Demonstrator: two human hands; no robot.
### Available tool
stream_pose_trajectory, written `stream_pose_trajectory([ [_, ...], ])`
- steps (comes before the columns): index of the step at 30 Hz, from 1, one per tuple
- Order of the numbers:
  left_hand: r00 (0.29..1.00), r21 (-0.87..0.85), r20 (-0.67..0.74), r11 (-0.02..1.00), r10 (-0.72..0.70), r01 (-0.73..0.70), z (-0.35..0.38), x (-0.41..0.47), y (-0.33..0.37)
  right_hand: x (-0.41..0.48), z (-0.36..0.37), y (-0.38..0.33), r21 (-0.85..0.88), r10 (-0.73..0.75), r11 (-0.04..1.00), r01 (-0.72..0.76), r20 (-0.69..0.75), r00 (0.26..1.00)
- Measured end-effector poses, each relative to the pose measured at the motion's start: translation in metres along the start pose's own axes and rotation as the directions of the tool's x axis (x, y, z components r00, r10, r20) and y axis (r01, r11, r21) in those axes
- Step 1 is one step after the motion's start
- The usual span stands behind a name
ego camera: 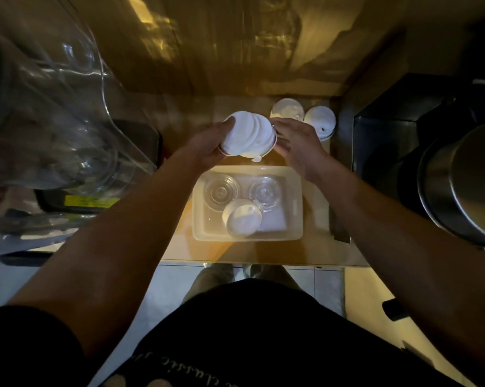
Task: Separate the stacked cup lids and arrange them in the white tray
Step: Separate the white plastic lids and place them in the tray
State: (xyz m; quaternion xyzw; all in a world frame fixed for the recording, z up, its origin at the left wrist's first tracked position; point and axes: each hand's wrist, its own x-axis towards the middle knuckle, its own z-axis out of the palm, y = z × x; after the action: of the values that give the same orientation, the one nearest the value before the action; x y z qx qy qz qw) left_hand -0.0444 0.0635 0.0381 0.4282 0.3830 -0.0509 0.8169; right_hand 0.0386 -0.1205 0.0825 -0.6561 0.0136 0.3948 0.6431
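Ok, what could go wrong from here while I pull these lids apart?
1. The stack of lids is held sideways between left hand and right hand; a hard pull could spill several.
2. The white tray already holds clear lids and a tilted white pile, so a dropped lid may knock them.

Left hand [207, 143] grips one end of a sideways stack of white lids [249, 135], right hand [297, 141] pinches the other, just past the white tray [298, 208]'s far edge. Inside it: two clear lids [221, 189] on the far side, and a short white stack [242, 219] nearer.
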Motion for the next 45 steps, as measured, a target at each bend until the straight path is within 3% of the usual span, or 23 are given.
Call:
stream_pose_trajectory([
  [5, 1.0, -0.02, -0.007, 1.0, 0.013, -0.013, 0.001, -0.026, 0.002, -0.016, 0.008, -0.003, 0.095, 0.014, 0.995, -0.015, 0.008, 1.0],
  [15, 0.989, -0.031, 0.113, 0.995, 0.097, -0.094, 0.004, -0.07, -0.003, -0.045, 0.026, -0.007, 0.307, 0.097, 0.948, -0.082, -0.036, 0.995],
  [19, 0.987, -0.145, 0.142, 0.988, 0.071, -0.05, 0.004, -0.084, -0.005, -0.057, 0.031, -0.008, 0.351, 0.081, 0.935, -0.056, -0.057, 0.995],
  [26, 0.995, -0.101, 0.048, 0.991, 0.089, -0.084, 0.006, -0.096, -0.013, -0.075, 0.033, -0.001, 0.38, 0.108, 0.922, -0.078, -0.058, 0.992],
  [30, 0.994, -0.145, -0.034, 0.984, 0.099, -0.103, 0.005, -0.101, -0.017, -0.086, 0.038, 0.003, 0.408, 0.094, 0.91, -0.067, -0.047, 0.994],
  [39, 0.997, -0.283, -0.063, 0.957, 0.041, -0.057, 0.015, -0.118, -0.025, -0.1, 0.05, 0.008, 0.46, 0.056, 0.887, -0.037, -0.026, 0.998],
  [45, 0.991, -0.21, -0.13, 0.975, 0.042, -0.069, 0.02, -0.129, -0.028, -0.104, 0.049, 0.009, 0.42, 0.043, 0.907, -0.025, -0.035, 0.998],
])
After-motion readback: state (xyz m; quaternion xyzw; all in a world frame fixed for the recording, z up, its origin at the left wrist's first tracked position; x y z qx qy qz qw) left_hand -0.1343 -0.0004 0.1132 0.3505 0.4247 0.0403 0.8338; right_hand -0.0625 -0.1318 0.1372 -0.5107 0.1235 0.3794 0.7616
